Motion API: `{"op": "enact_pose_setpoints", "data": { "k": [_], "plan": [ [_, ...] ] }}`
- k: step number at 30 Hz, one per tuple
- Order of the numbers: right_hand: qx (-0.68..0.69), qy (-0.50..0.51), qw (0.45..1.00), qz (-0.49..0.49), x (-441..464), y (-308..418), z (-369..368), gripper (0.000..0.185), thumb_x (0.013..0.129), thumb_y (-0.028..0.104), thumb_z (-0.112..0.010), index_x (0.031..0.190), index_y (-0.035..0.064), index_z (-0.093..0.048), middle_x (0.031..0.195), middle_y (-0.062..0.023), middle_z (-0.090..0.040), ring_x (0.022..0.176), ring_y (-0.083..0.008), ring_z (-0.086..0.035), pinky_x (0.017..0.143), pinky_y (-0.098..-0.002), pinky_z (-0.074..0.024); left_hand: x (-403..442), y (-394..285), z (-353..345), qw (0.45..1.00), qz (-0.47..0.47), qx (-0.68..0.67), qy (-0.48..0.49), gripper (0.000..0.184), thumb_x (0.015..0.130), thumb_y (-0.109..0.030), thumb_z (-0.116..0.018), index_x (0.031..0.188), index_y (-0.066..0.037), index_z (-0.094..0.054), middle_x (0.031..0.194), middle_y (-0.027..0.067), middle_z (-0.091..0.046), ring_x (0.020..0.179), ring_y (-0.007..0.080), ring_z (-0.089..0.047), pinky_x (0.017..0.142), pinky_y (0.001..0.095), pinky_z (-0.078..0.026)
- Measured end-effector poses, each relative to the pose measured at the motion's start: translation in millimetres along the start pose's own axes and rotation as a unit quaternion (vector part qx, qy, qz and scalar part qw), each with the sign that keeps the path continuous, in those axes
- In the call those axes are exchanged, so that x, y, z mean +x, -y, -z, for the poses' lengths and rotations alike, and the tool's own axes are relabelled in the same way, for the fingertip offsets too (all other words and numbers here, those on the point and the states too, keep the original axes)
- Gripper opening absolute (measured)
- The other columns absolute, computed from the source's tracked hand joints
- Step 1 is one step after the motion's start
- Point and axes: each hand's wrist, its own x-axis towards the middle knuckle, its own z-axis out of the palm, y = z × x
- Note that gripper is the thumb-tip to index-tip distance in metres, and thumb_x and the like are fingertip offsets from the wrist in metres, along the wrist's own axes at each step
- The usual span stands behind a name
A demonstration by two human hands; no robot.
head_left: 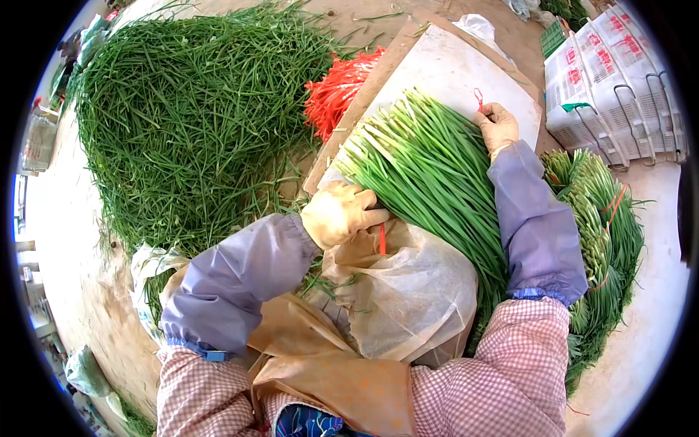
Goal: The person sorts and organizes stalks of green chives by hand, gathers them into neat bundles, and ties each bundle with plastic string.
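A thick bundle of garlic chives [429, 160] lies across a pale board [437, 58], its light stalk ends toward the upper left. In a light glove, my left hand [342, 215] is curled at the bundle's near left side, and a red tie [382, 239] shows just under its fingers. On the far right side of the bundle, my right hand [498, 127] pinches a looped end of red tie [478, 98]. Whether both red ends belong to one tie under the chives is hidden.
A large heap of loose green leaves [196, 124] covers the ground at left. Many red ties [342, 87] lie beside the board. Tied chive bundles [608, 218] rest at right, below stacked white crates [615, 80]. A translucent cloth [408, 291] covers something near my lap.
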Motion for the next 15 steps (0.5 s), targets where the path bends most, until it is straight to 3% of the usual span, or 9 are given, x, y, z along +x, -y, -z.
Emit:
{"op": "enact_pose_setpoints", "data": {
  "k": [4,6,9,10,13,15],
  "plan": [
    [0.244,-0.003,0.970,-0.003,-20,19,-3,0.012,0.086,-0.001,-0.066,0.098,-0.0016,-0.066,0.085,-0.0088,-0.070,0.075,-0.0133,-0.065,0.071,-0.0264,-0.0517,-6,-3,-6,0.991,0.047,-0.094,-0.086,0.027,0.070,-0.010,-0.068,0.097,-0.014,-0.068,0.088,0.0041,-0.061,0.078,0.0259,-0.061,0.068,0.0396,-0.049],
    [0.268,0.048,0.962,0.006,-26,20,-2,0.011,0.088,0.001,-0.066,0.098,-0.0025,-0.066,0.084,-0.0090,-0.070,0.076,-0.0136,-0.065,0.073,-0.0260,-0.0523,-8,-8,-12,0.969,0.094,-0.144,-0.176,0.022,0.067,-0.004,-0.068,0.088,-0.011,-0.067,0.085,0.0041,-0.062,0.075,0.0269,-0.061,0.066,0.0397,-0.049],
    [0.305,0.091,0.948,-0.011,-40,25,2,0.012,0.089,0.004,-0.066,0.099,-0.0022,-0.065,0.083,-0.0083,-0.070,0.076,-0.0138,-0.066,0.073,-0.0262,-0.0527,-15,-25,-12,0.956,0.081,-0.190,-0.206,0.019,0.075,-0.003,-0.071,0.093,-0.009,-0.068,0.087,0.0069,-0.062,0.077,0.0280,-0.062,0.064,0.0367,-0.048],
    [0.322,0.100,0.941,-0.024,-46,29,4,0.012,0.089,0.005,-0.066,0.099,-0.0020,-0.065,0.083,-0.0081,-0.070,0.075,-0.0138,-0.066,0.073,-0.0262,-0.0527,-14,-38,-3,0.972,0.089,-0.129,-0.173,0.019,0.076,-0.002,-0.070,0.093,-0.010,-0.068,0.087,0.0056,-0.062,0.077,0.0266,-0.062,0.063,0.0369,-0.048],
    [0.328,0.122,0.936,-0.035,-59,30,5,0.012,0.089,0.004,-0.067,0.100,-0.0014,-0.065,0.085,-0.0080,-0.071,0.076,-0.0130,-0.065,0.074,-0.0249,-0.0531,6,-57,-1,0.972,0.090,-0.035,-0.214,0.030,0.065,-0.004,-0.070,0.094,-0.012,-0.068,0.086,0.0007,-0.061,0.074,0.0222,-0.061,0.062,0.0366,-0.046],
    [0.316,0.126,0.940,-0.027,-69,37,0,0.014,0.088,0.003,-0.067,0.102,-0.0016,-0.065,0.086,-0.0082,-0.071,0.077,-0.0129,-0.066,0.074,-0.0244,-0.0536,24,-67,13,0.977,0.073,0.033,-0.197,0.030,0.063,-0.012,-0.068,0.093,-0.015,-0.069,0.097,0.0014,-0.060,0.090,0.0204,-0.059,0.076,0.0387,-0.045]
  ]
}}
